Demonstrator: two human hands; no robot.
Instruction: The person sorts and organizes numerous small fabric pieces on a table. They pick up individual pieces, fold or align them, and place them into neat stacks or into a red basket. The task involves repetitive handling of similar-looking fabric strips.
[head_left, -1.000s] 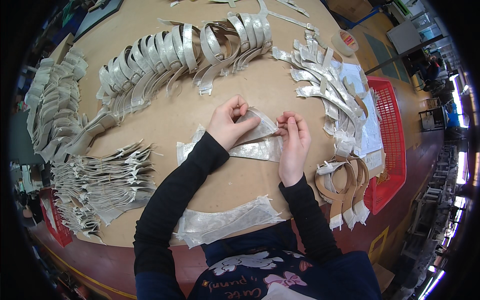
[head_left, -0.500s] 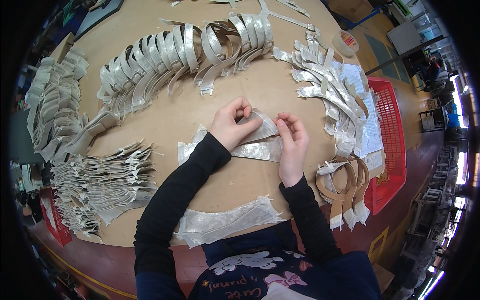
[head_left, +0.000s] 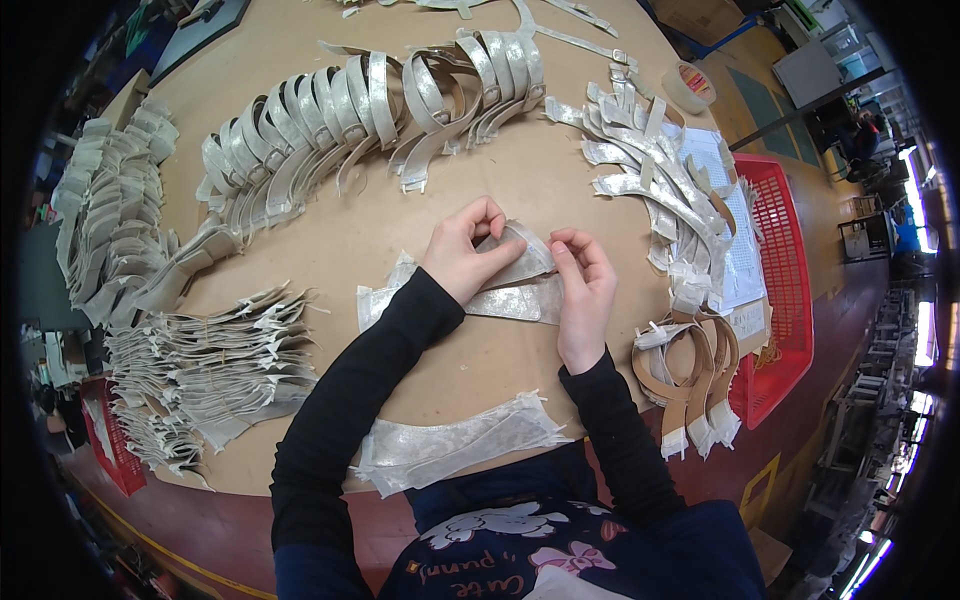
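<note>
A curved silvery-grey leather piece [head_left: 528, 262] is raised off the table, its upper part bent. My left hand [head_left: 462, 252] is closed on its left side, thumb laid across its face. At the piece's right edge, my right hand [head_left: 588, 300] has thumb and forefinger pinched together; what lies between those fingertips is too small to make out. Beneath both hands another silvery leather piece [head_left: 515, 303] lies flat, partly covered. Closer to me, by the table's front edge, rests a wide curved pair of overlapping silvery pieces [head_left: 450, 440].
Looped silvery straps with buckles [head_left: 350, 110] stand in a row at the back. Stacked pieces [head_left: 210, 360] fill the left side. To the right are a strap pile [head_left: 660, 190], rolled straps [head_left: 690, 370], a tape roll [head_left: 690, 87] and a red plastic basket [head_left: 798, 330].
Both hands keep nearly the same position around the raised leather piece. My right fingertips have shifted very slightly to the left and upward.
</note>
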